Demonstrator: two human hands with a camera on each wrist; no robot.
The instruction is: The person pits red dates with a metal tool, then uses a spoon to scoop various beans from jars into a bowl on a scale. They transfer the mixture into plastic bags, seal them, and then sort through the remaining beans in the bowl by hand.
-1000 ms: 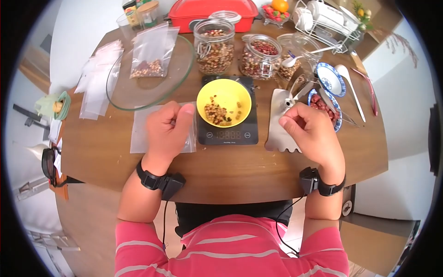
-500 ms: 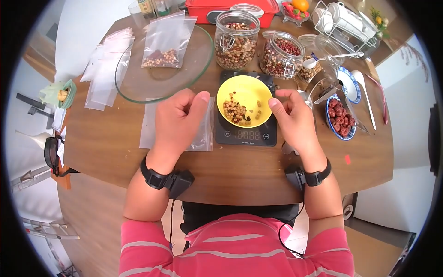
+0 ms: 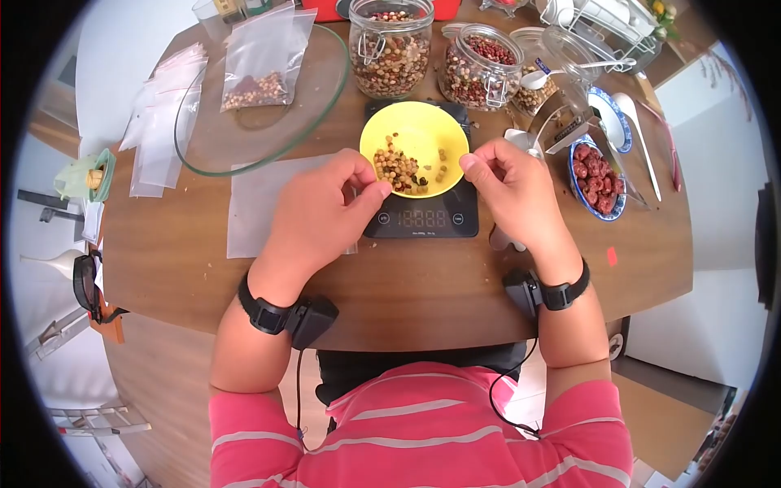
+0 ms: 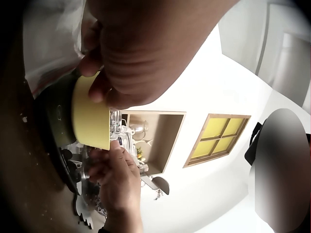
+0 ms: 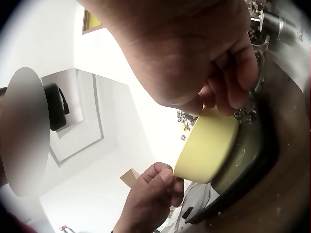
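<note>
A yellow bowl [image 3: 435, 134] with mixed beans [image 3: 396, 169] gathered at its lower left stands over a black digital scale [image 3: 423, 221]. My left hand [image 3: 317, 207] pinches the bowl's left rim between thumb and fingers. On the opposite side my right hand [image 3: 517, 187] grips the rim the same way. Both wrist views show the bowl's smooth outer wall [image 4: 90, 119] between the two hands, close over the scale. Under my left forearm lies a clear zip bag [image 3: 252, 207], partly covered. A metal piece [image 3: 503, 240] is mostly hidden beneath my right hand.
Behind the scale stand a tall glass jar [image 3: 390, 57] and a shorter jar [image 3: 480, 73] of beans. A filled zip bag [image 3: 268, 57] rests on a glass plate [image 3: 317, 122] at left. To the right are a bowl of dried red dates [image 3: 598, 180] and a white spoon [image 3: 639, 146].
Both hands have come in to the yellow bowl's rim, the left moving rightward and the right inward from above the metal piece. The head view has shifted slightly.
</note>
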